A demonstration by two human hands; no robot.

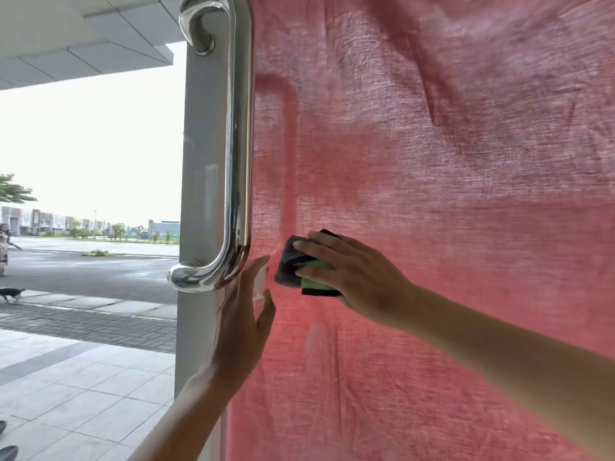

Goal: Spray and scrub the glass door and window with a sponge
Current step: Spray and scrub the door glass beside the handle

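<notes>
Step in hand: scrubbing, on the door [199, 181]; no spray bottle in view. Left forearm enters from bottom centre and rises steeply. Left hand [241, 314] stands upright at the seam of white stile and glass [332, 377], back toward the camera, fingers straight and pointing up, thumb spread to the right. There is a pale translucent patch between thumb and forefinger; cannot tell whether it is a small thing pinched or only glare, so the grip is undetermined. Judged to be steadying the door. Right forearm comes in from lower right, slanting up-left. Right hand [359, 274] is palm-down over the sponge [293, 264], fingers curled across its top, clasping it and pressing it to the glass. The sponge has a green body and a dark scouring face, and sits just right of the lower bend of the handle [238, 144], beside the left fingertips and not touching them. Faint pale smears on the glass below the hands may be wet residue. Red cloth [466, 128] hangs behind the pane. Progress: only this low patch is being worked, and the upper glass and the window are likely still to do. Next move calls for steady pressure and overlapping strokes away from the handle, with the left hand bracing.
</notes>
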